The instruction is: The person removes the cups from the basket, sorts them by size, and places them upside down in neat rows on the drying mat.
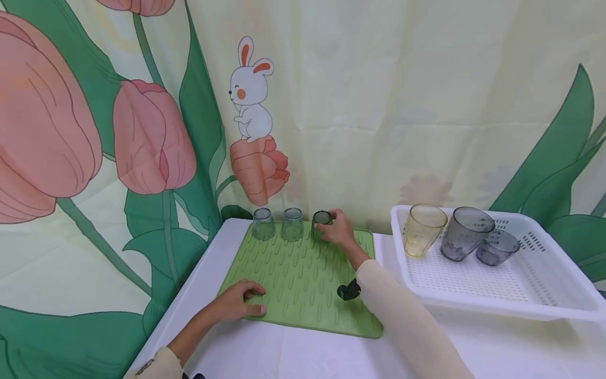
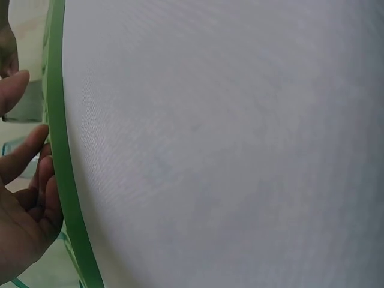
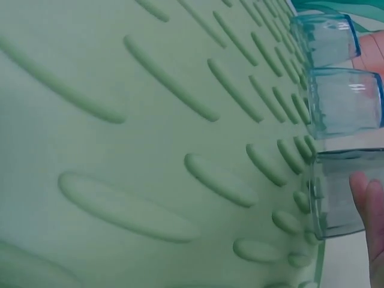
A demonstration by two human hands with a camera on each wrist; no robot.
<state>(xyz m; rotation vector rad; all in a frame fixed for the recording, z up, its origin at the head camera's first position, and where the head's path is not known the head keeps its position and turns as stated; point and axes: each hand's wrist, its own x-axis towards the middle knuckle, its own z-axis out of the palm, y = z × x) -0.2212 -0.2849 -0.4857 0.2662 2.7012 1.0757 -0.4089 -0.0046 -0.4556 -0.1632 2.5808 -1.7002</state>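
Along the back of the green ribbed mat [image 1: 303, 284] stand two bluish clear glasses [image 1: 263, 225] [image 1: 292, 225] and a dark grey glass [image 1: 321, 218]. My right hand [image 1: 335, 229] grips the grey glass at its side, thumb and fingers around it; in the right wrist view fingertips [image 3: 367, 195] lie against this glass [image 3: 339, 180], whose base meets the mat [image 3: 180, 132]. My left hand [image 1: 236, 301] rests at the mat's front left corner with fingers loosely bent, holding nothing. The left wrist view shows that hand [image 2: 27, 210] beside the green mat edge [image 2: 60, 120].
On the right, a white perforated basket [image 1: 492, 305] holds a yellow glass [image 1: 424, 231], a tall grey glass [image 1: 466, 234] and a short grey glass [image 1: 497, 247]. A printed curtain [image 1: 350, 105] hangs directly behind the white table [image 1: 293, 352].
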